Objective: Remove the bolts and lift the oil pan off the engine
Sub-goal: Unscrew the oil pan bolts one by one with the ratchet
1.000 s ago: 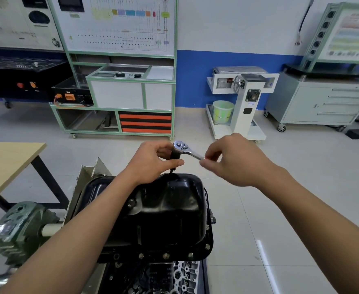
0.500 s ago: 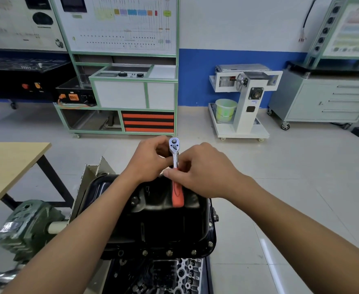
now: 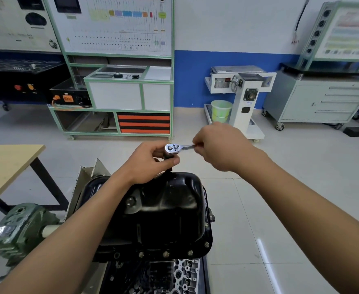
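A black oil pan (image 3: 163, 211) sits upside up on the engine (image 3: 170, 276), with several bolts (image 3: 166, 254) along its near flange. A chrome ratchet wrench (image 3: 173, 148) stands on a dark extension over the pan's far edge. My left hand (image 3: 151, 160) grips the ratchet head and the extension below it. My right hand (image 3: 221, 145) is curled round the ratchet's handle, which points right and is mostly hidden in the fist.
A green gearbox (image 3: 19, 230) of the engine stand is at the lower left. A wooden table (image 3: 4, 166) stands to the left. A green-framed training bench (image 3: 119, 92), a white machine stand (image 3: 242, 96) and a grey drawer cabinet (image 3: 322, 98) line the far wall.
The ratchet handle swung from pointing toward me, with its orange grip showing, round to the right. My right hand moved right and away with it. My left hand stayed at the head.
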Action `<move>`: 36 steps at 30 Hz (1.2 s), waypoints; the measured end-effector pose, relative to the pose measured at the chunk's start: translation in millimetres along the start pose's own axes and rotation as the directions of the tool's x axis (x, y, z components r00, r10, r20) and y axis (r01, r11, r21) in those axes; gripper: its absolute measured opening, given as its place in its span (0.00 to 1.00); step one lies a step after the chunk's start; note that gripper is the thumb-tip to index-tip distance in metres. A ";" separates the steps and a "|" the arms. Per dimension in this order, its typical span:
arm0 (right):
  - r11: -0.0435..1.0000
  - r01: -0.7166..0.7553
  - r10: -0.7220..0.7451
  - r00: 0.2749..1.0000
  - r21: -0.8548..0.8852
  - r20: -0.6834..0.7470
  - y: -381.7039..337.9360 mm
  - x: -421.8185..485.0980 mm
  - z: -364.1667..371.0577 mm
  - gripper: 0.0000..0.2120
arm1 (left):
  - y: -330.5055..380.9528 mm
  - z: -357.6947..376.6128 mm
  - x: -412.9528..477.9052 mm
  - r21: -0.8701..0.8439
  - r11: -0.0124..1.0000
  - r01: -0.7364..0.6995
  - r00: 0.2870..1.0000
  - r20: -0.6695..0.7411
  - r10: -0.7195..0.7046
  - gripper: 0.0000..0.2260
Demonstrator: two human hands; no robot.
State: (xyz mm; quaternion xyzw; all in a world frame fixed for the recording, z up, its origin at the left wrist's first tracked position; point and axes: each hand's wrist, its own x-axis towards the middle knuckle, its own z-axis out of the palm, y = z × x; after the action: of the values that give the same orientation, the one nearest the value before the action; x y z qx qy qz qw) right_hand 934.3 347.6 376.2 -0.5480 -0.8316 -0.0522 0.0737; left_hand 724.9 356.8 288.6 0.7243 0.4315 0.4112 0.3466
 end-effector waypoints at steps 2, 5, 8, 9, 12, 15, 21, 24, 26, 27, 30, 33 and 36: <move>1.000 0.014 -0.015 0.999 -0.009 -0.044 1.0 12.5 6.6 0.13 | 1.2 0.0 -0.5 -0.017 1.000 0.000 1.000 0.014 0.000 0.08; 0.997 0.047 -0.043 0.997 0.061 -0.064 3.3 26.9 15.3 0.20 | 3.1 -0.5 -0.8 -0.043 0.999 0.001 0.999 0.032 0.000 0.08; 0.988 0.101 -0.093 0.993 0.116 -0.071 2.4 31.0 23.7 0.25 | 2.9 -1.1 0.2 -0.094 0.995 0.017 1.000 0.020 -0.015 0.07; 0.986 0.112 -0.103 0.992 0.127 -0.077 2.7 30.1 25.9 0.25 | 2.2 -1.2 0.8 -0.102 0.995 0.024 1.000 0.008 -0.023 0.07; 0.981 0.119 -0.101 0.988 0.155 -0.117 6.3 21.5 28.6 0.21 | -0.8 0.0 3.5 -0.078 0.996 0.038 0.999 -0.032 -0.040 0.06; 0.987 0.076 -0.056 0.989 0.141 -0.137 10.6 6.9 24.1 0.16 | -0.5 1.3 4.8 -0.041 0.998 0.045 0.995 -0.085 -0.048 0.07; 0.979 -0.011 0.021 0.999 0.203 -0.045 -1.4 -25.4 13.4 0.10 | 2.3 6.4 4.4 0.020 1.000 0.011 0.991 -0.135 -0.008 0.08; 0.940 0.005 -0.014 1.000 0.341 0.026 -17.7 -35.2 13.1 0.15 | 2.7 7.6 4.2 0.036 0.999 -0.004 0.989 -0.145 0.009 0.06; 0.927 0.015 -0.033 0.999 0.374 0.042 -29.8 -38.0 17.3 0.18 | 2.2 7.2 3.5 0.031 1.000 -0.007 0.988 -0.153 0.012 0.06; 0.926 0.019 -0.035 0.999 0.378 0.034 -34.6 -38.4 19.8 0.19 | 2.0 6.8 3.0 0.026 1.000 -0.011 0.988 -0.153 0.015 0.07; 0.904 0.008 -0.022 0.999 0.427 0.029 -39.6 -35.9 22.4 0.20 | 1.0 4.9 2.8 0.020 1.000 -0.011 0.990 -0.143 0.014 0.06; 0.860 -0.007 -0.044 0.995 0.510 0.088 -33.0 -32.2 16.9 0.18 | 0.8 1.7 2.7 0.010 1.000 -0.009 0.993 -0.118 0.010 0.07; 0.849 -0.012 -0.075 0.987 0.528 0.142 -23.7 -29.9 7.3 0.10 | 0.5 1.1 1.5 -0.008 1.000 -0.027 0.998 -0.053 0.027 0.06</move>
State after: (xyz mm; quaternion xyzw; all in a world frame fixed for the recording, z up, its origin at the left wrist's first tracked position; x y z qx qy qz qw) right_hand 923.7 312.4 363.5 -0.4954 -0.8261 0.2198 0.1545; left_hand 726.4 357.8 289.0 0.7173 0.4291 0.4367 0.3325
